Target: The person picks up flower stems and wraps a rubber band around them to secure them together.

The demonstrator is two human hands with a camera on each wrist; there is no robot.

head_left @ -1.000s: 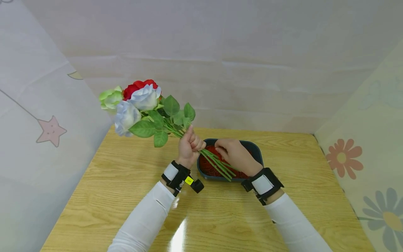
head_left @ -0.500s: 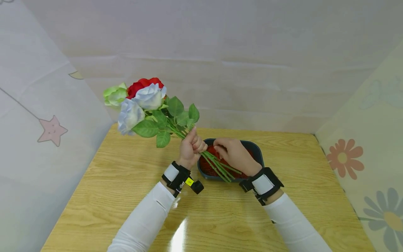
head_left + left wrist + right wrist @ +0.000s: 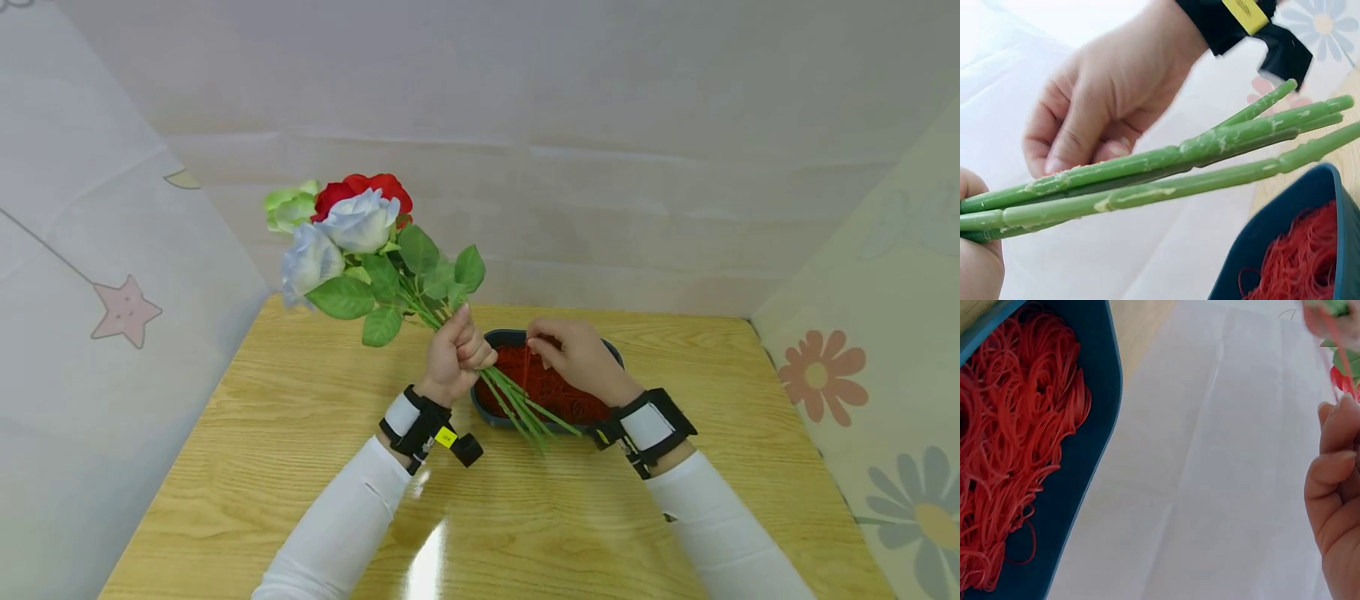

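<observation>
Roses [image 3: 352, 229] in red, white and pale green fan out up and to the left in the head view, their green stems [image 3: 517, 404] bunched in the left hand [image 3: 453, 354], whose fingers are curled tight around them. Only that view shows the blooms and leaves; the left wrist view shows just the bare stem ends [image 3: 1166, 172] crossing above a corner of the blue tray [image 3: 1285, 231], with the right hand behind them. The right hand [image 3: 573, 354] hovers over the tray [image 3: 495, 340] with its fingertips pinched on a thin red rubber band [image 3: 527, 367] lifted from the heap. The right wrist view shows the tangle of red rubber bands [image 3: 1007, 444] filling the tray, strand by strand. The tray sits at the far middle of a pale wooden worktop [image 3: 300, 467], walled in by white sheets printed with a pink star [image 3: 123, 310] on the left and flowers [image 3: 817, 375] on the right
</observation>
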